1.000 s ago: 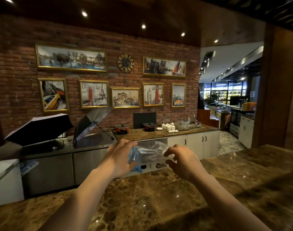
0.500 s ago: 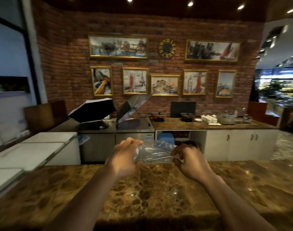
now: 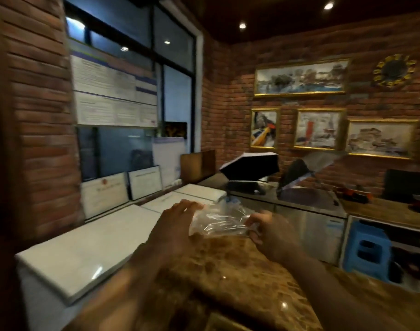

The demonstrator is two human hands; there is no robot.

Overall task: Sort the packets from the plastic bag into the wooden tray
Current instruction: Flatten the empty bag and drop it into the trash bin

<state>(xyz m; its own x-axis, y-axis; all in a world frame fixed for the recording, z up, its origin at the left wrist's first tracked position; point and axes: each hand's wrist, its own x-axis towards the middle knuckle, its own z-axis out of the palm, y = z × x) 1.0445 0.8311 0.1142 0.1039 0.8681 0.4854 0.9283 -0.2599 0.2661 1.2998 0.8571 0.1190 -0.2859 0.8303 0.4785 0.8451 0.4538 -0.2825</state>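
Note:
A crumpled clear plastic bag is stretched between both hands above the brown marble counter. My left hand grips its left end with the fingers curled over the top. At the bag's right end, my right hand pinches the plastic. I cannot make out any packets inside the bag. No wooden tray is in view. The frame is blurred by motion.
White chest-freezer lids run along the left below a brick wall and window. Behind the counter stand steel units with raised lids, and a blue plastic stool sits at the right.
The view has swung sharply to the left, bringing the window and white lids into sight. Both hands keep the same hold on the bag in front of me.

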